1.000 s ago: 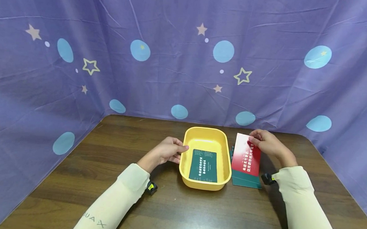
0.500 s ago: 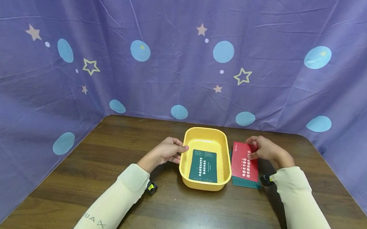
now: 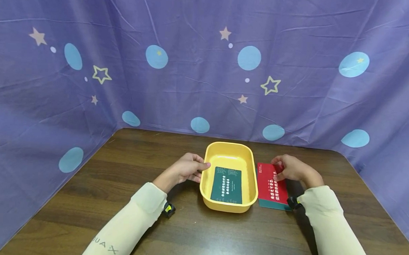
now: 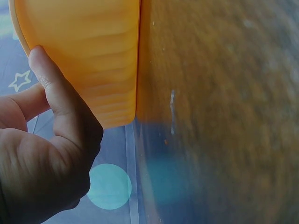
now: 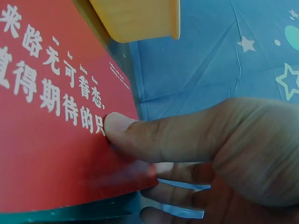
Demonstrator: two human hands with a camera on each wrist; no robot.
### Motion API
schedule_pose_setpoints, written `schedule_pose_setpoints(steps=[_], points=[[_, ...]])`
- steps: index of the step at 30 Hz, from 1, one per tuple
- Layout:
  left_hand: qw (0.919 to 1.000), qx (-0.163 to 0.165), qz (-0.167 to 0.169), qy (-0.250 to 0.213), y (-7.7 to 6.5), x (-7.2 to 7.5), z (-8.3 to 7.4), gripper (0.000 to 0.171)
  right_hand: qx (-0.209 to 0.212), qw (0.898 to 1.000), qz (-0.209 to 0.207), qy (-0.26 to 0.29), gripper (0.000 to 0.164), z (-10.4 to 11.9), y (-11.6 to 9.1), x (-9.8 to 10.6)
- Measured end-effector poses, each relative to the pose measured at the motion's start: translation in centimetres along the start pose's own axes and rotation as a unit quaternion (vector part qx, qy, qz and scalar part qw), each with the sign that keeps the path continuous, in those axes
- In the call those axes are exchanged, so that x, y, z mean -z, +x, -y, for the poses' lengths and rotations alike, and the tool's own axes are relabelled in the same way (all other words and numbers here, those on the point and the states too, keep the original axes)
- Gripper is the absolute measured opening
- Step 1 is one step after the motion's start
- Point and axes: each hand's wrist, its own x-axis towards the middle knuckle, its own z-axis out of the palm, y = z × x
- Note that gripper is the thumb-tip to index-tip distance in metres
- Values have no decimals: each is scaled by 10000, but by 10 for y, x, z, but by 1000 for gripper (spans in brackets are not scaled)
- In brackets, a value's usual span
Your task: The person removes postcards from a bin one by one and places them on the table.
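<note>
A yellow plastic tray (image 3: 228, 209) stands on the table with a dark green printed card (image 3: 227, 185) lying in it. My left hand (image 3: 185, 167) holds the tray's left rim, thumb at the top edge; the left wrist view shows that thumb against the tray wall (image 4: 88, 60). Right of the tray, my right hand (image 3: 296, 170) pinches a red card (image 3: 268, 183) with white lettering at its far right corner. In the right wrist view the thumb lies on the red card (image 5: 56, 140) and the other fingers are beneath it. A green card (image 3: 274, 204) shows under the red one.
The brown wooden table (image 3: 220, 238) extends around the tray on all sides. A purple curtain (image 3: 207, 66) with stars and blue dots hangs behind the table and along its sides.
The red card has come down and toward the near side, from tilted up to nearly flat over the green card. My right hand moved slightly left with it. The left hand and tray stayed put.
</note>
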Motion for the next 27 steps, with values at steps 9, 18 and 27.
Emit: schedule_pose_setpoints(steps=[9, 18, 27], points=[[10000, 35, -25, -3, -1, -1, -2, 27, -154, 9996, 119, -195, 54, 4, -2, 0], [10000, 26, -35, 4, 0, 0, -1, 27, -151, 9995, 148, -235, 54, 8, -4, -1], [10000, -39, -1, -75, 4, 1, 4, 27, -68, 9990, -76, -432, 53, 9, -4, 3]])
